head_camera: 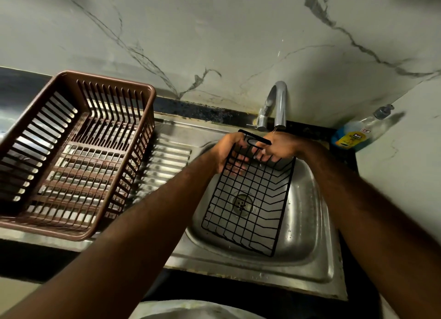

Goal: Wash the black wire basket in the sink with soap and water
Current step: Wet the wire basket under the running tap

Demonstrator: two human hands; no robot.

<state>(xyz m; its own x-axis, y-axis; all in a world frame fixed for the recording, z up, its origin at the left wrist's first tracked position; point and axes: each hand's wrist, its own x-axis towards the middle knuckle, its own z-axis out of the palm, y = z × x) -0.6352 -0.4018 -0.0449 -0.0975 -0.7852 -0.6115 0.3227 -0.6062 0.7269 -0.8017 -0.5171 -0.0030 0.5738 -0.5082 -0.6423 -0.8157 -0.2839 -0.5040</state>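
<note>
The left hand point(228, 152) curls round the far left corner of the black wire basket point(250, 213) and the right hand point(276, 149) grips its far rim just below the faucet point(279, 104), so the basket's long axis slopes from the faucet toward the person, down into the sink point(307, 223).

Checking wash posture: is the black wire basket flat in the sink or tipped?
Tipped: black wire basket, far end held up at the tap by left hand and right hand.
</note>
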